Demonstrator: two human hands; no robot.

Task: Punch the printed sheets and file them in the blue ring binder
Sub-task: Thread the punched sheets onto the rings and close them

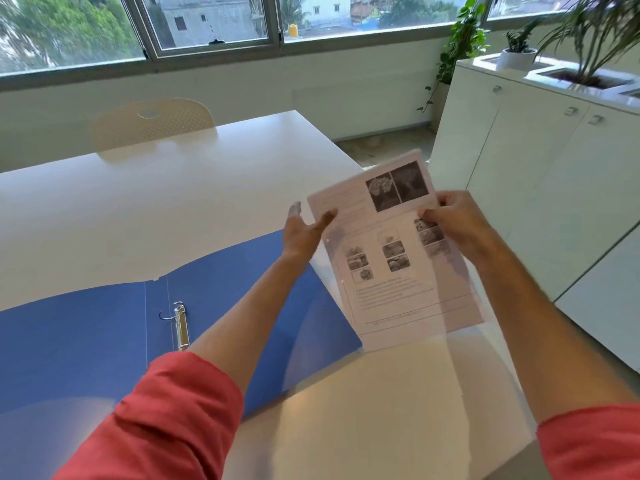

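now both hands — left hand (304, 230), right hand (453, 220) — hold printed sheets (391, 258) above blue ring binder (86, 341)

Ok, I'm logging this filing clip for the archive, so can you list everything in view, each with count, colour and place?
printed sheets: a small stack, exact count unclear, white with grey pictures, held up above the table's right part
blue ring binder: one, lying open on the table at left, its ring open
table: one, white, fills the foreground
chair: one, cream, behind the table's far edge
cabinet: one run, white, along the right
plants: several, green, on and beside the cabinet
windows: a row, across the back wall
left hand: one, thumb on the sheets' left edge
right hand: one, pinching the sheets' right edge
sleeves: two, red, at bottom
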